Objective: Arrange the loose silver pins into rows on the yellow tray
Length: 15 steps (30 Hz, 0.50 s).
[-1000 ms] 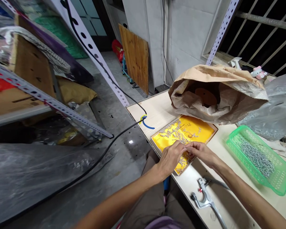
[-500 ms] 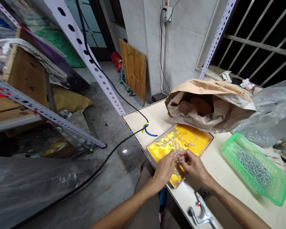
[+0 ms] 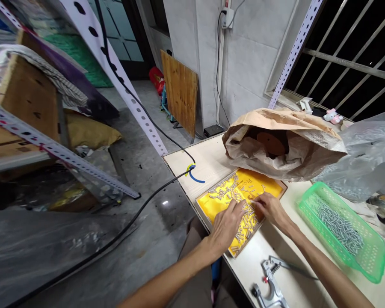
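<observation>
A shallow yellow tray [image 3: 208, 205] with a thin wooden rim lies near the table's left edge, with many small metal screws scattered over it. My left hand [image 3: 226, 224] is over the tray's middle, its fingers bent down among the screws; what its fingertips hold, if anything, is too small to tell. Just to the right, my right hand [image 3: 272, 209] has thumb and fingers pinched together above the tray's right part, on something too small to make out. The two hands are apart.
A green basket [image 3: 311, 196] of screws stands at the right. Behind the tray sits an open paper bag [image 3: 285, 164], beside a clear plastic bag [image 3: 368, 149]. A metal clamp tool [image 3: 271, 286] lies in front. A black cable [image 3: 160, 188] crosses the table's left corner.
My right hand has moved right, away from my left hand, which has shifted slightly. More screws show between them, and more of the clamp tool is visible.
</observation>
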{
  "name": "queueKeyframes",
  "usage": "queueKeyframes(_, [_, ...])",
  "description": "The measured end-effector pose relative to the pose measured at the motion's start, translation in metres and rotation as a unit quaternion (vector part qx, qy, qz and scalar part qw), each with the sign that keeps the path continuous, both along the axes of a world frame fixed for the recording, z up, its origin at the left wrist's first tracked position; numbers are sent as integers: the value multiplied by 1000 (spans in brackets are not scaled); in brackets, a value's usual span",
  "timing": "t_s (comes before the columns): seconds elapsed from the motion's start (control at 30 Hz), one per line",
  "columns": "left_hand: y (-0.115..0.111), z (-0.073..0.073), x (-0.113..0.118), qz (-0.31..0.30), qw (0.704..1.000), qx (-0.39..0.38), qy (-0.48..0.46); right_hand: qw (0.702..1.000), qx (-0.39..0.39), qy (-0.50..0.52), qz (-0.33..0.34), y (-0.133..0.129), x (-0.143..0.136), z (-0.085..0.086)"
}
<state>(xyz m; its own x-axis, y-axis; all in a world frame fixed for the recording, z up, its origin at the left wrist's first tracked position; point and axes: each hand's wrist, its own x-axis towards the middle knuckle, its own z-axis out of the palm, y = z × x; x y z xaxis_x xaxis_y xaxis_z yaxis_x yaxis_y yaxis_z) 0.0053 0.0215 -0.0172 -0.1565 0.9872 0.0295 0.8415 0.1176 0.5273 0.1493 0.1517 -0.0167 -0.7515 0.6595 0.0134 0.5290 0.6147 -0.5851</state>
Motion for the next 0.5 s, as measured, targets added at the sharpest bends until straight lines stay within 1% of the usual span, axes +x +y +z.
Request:
queueKeyframes(0.07, [0, 0, 0, -32, 999, 0, 36, 992, -111, 43, 33, -12, -1, 3])
queueKeyframes(0.13, [-1, 0, -1, -63, 996, 2, 55, 971, -225, 78, 29, -21, -2, 4])
queueKeyframes(0.17, [-2, 0, -2, -76, 995, 2, 60, 959, -268, 91, 20, -24, -2, 5])
queueKeyframes(0.23, [-2, 0, -3, -92, 994, -2, 59, 942, -318, 110, 6, -28, -3, 5])
queueKeyframes(0.27, [-1, 0, -3, -91, 994, -7, 53, 938, -326, 117, 1, -30, -4, 6])
queueKeyframes(0.33, [1, 1, -3, -73, 997, -18, 33, 940, -315, 128, -10, -31, -6, 6])
queueKeyframes(0.43, [4, 3, -1, -18, 999, -37, 3, 955, -263, 133, -21, -31, -9, 6])
queueKeyframes(0.5, [4, 4, 0, 7, 998, -55, -8, 966, -225, 123, -21, -29, -10, 4])
